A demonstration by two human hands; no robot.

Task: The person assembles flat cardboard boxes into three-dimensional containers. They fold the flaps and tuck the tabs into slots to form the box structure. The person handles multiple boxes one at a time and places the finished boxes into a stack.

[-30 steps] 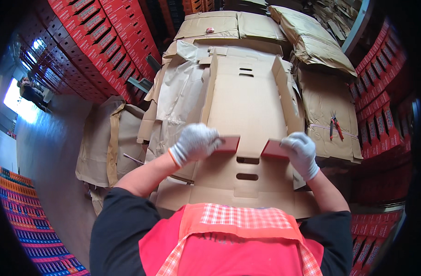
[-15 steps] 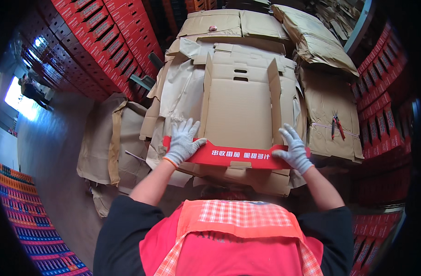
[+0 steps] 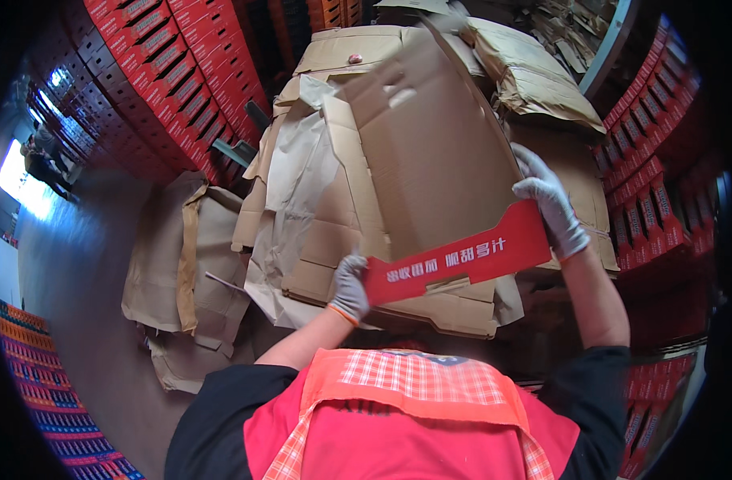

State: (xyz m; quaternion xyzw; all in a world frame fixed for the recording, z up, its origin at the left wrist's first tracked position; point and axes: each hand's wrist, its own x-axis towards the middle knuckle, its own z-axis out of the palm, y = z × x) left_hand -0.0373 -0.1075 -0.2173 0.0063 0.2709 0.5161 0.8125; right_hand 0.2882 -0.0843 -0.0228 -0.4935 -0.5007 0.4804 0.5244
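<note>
From my remote station I see the left hand [image 3: 350, 286] closed on the left end of the red front panel [image 3: 454, 264] of a cardboard box [image 3: 438, 160]. The right hand [image 3: 551, 198] is partly curled, gripping the box's right side near the panel; I cannot tell where its thumb sits. The box is tilted above the stack of flat cardboard [image 3: 322, 244]. A paper-wrapped bundle [image 3: 534, 76] lies beyond, at right.

Left of the left hand [image 3: 350, 290], a smooth grey floor [image 3: 102, 272] reflects a bright white opening [image 3: 12, 170]; beyond the right hand [image 3: 551, 204] slants a blue-grey metal post [image 3: 608, 46].
</note>
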